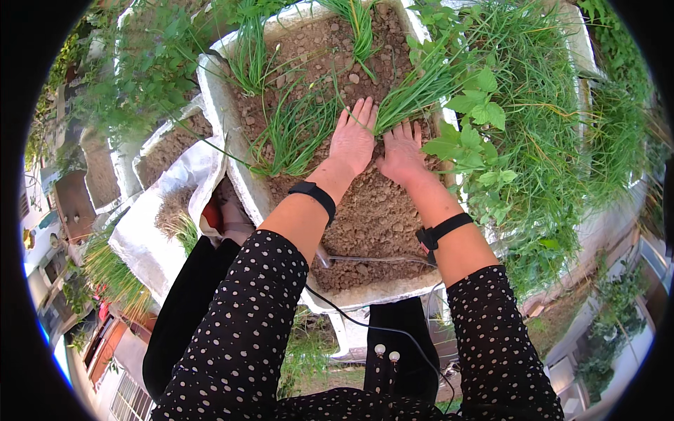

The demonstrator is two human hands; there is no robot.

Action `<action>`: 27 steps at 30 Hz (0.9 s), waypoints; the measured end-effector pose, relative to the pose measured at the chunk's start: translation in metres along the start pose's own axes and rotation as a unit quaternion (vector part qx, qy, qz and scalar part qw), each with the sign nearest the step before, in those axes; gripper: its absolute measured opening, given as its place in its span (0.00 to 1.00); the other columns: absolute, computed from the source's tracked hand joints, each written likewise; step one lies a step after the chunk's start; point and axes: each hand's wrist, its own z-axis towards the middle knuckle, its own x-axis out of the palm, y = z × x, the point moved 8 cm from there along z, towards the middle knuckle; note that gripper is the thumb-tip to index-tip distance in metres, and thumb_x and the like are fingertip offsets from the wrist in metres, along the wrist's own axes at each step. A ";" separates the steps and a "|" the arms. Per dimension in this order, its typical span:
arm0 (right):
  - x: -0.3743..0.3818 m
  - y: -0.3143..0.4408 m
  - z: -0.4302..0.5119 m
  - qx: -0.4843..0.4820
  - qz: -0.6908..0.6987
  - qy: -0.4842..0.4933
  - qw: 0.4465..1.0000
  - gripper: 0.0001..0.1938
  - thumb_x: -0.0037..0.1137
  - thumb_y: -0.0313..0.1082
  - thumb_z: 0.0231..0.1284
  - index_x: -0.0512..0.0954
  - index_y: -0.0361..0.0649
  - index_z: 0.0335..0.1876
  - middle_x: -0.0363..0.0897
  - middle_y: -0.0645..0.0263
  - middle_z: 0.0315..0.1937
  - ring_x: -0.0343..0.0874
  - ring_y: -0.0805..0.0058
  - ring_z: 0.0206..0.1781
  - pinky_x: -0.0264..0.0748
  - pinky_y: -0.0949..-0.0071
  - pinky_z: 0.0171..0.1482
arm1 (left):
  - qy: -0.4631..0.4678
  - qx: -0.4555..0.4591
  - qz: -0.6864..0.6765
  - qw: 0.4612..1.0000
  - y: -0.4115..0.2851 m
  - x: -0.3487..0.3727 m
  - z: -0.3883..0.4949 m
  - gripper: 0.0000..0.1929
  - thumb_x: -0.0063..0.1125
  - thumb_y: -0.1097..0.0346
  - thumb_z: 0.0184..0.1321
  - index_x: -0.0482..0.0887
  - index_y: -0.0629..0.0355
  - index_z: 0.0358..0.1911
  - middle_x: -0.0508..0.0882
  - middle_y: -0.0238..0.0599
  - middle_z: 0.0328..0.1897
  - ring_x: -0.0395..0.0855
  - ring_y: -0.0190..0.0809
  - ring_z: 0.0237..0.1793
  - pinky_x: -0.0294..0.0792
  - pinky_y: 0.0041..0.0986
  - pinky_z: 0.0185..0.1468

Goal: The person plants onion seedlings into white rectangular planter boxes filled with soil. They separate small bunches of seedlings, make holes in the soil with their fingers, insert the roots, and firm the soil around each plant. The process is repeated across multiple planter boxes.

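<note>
My left hand (355, 138) lies palm down on brown soil (384, 210) in a white foam planter box (363, 297), its fingers pointing away from me. Close on its right, my right hand (404, 153) presses on the soil with its fingers slightly spread. The base of a clump of grass-like green plants (421, 92), perhaps chives, stands between my fingertips, and its leaves lean to the right. Some of my right fingertips are hidden under leaves. To the left, another clump (297, 134) droops over the soil. Two further clumps (250, 52) (360, 31) stand at the far end.
A broad-leaved plant (476, 110) overhangs the right rim, beside a box dense with grassy plants (532, 105). A shiny rod-like object (322, 257) lies on the near soil. A dark cable (368, 327) hangs before me. A white sack (152, 226) lies left.
</note>
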 end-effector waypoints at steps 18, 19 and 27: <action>0.004 0.009 -0.016 -0.031 0.001 -0.006 1.000 0.43 0.57 0.55 0.56 0.54 0.37 0.72 0.45 0.49 0.75 0.36 0.48 0.78 0.34 0.47 0.75 | 0.087 -0.014 0.073 0.993 0.005 0.022 -0.052 0.33 0.42 0.63 0.66 0.49 0.60 0.73 0.45 0.43 0.80 0.39 0.45 0.79 0.36 0.40 0.77; 0.007 0.005 -0.019 -0.011 0.015 0.006 1.000 0.43 0.57 0.55 0.56 0.54 0.37 0.71 0.45 0.49 0.75 0.35 0.49 0.78 0.34 0.47 0.75 | 0.137 -0.007 0.060 0.989 0.002 0.030 -0.057 0.33 0.43 0.62 0.66 0.50 0.60 0.73 0.45 0.43 0.80 0.39 0.45 0.79 0.36 0.40 0.77; -0.028 0.010 -0.048 -0.047 0.039 -0.003 0.998 0.46 0.65 0.47 0.49 0.54 0.39 0.72 0.45 0.51 0.75 0.39 0.50 0.78 0.43 0.50 0.74 | 0.102 -0.031 0.045 0.993 -0.020 -0.008 -0.084 0.30 0.47 0.65 0.62 0.60 0.62 0.69 0.55 0.48 0.76 0.48 0.48 0.76 0.41 0.43 0.76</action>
